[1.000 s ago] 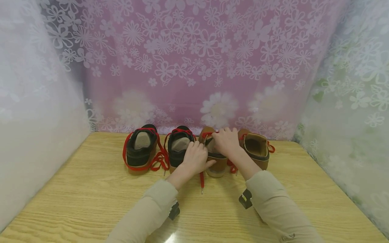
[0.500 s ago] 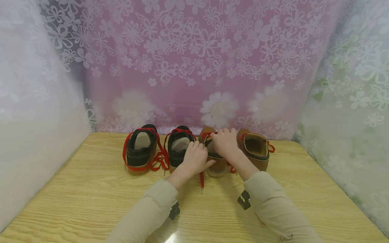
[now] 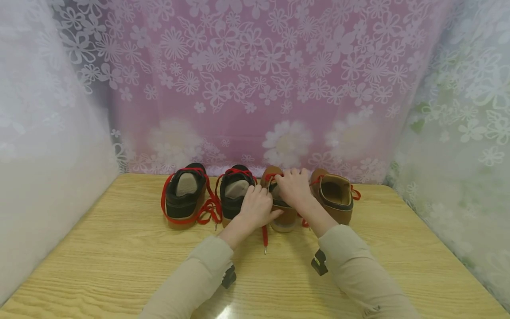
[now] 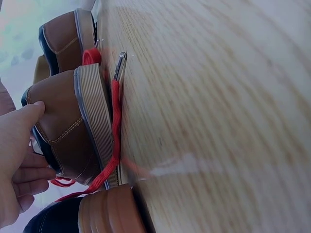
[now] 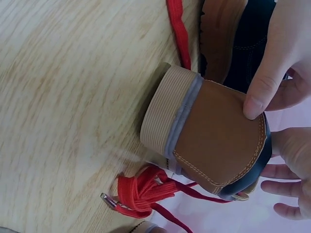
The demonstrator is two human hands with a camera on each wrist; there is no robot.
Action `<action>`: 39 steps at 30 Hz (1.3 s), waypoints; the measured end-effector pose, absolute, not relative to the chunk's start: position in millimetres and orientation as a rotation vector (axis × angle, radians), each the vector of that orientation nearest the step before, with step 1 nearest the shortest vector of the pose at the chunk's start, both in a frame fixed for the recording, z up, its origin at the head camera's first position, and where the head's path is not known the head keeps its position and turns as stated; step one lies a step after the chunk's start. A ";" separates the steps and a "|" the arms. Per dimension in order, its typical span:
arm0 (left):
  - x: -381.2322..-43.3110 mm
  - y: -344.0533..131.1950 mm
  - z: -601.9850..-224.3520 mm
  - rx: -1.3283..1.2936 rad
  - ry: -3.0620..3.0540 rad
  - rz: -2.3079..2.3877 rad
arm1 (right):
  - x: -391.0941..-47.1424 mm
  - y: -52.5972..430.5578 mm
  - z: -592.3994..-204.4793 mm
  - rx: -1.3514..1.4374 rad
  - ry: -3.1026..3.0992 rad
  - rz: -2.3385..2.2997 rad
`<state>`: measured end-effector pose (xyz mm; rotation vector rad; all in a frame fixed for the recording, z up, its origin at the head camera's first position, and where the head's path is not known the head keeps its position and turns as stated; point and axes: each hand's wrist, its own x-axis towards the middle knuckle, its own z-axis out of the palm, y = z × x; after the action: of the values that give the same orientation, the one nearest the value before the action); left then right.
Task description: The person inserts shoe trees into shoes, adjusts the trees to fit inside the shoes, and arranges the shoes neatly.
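A pink floral curtain [image 3: 239,75] backs the wood-grain surface [image 3: 119,261]. I view two brown-soled black shoes [image 3: 184,209] left of two brown leather shoes [image 3: 341,216]. The left hand [image 3: 256,206] clamps the left brown shoe [image 5: 221,136] at its heel; the right hand [image 3: 295,188] covers its opening, grip hidden from me. A flat red lace [image 3: 264,235] lies alongside.

three views, two tilted

head view looks forward and down from the near side across the table [image 3: 263,283]. both wrist views, low and close, face far, rolled opposite ways, sharing the left brown shoe [image 5: 214,131].
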<state>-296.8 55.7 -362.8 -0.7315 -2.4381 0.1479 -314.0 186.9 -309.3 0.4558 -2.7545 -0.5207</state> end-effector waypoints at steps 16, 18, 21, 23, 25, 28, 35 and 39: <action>-295.5 56.0 -360.7 -0.738 -2.467 0.141 | -320.3 189.3 -317.3 0.552 -2.640 -0.632; -295.5 56.0 -360.3 -0.737 -2.467 0.142 | -320.8 189.1 -317.2 0.557 -2.641 -0.641; -295.4 56.1 -359.8 -0.736 -2.470 0.146 | -321.1 189.6 -317.3 0.560 -2.656 -0.634; -295.1 56.1 -359.9 -0.737 -2.477 0.145 | -320.9 190.3 -317.9 0.559 -2.670 -0.617; -294.6 56.1 -360.1 -0.739 -2.484 0.144 | -320.2 191.6 -318.7 0.554 -2.684 -0.598; -294.3 56.3 -361.3 -0.743 -2.486 0.136 | -319.1 193.4 -320.6 0.541 -2.699 -0.571; -294.6 56.1 -362.2 -0.740 -2.476 0.141 | -316.0 193.3 -321.2 0.508 -2.727 -0.468; -294.5 56.0 -362.1 -0.740 -2.470 0.137 | -313.2 194.3 -320.0 0.497 -2.720 -0.377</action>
<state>-294.5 56.0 -362.1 -0.7401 -2.4701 0.1374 -313.2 194.3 -320.0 0.4968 -2.7196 -0.3770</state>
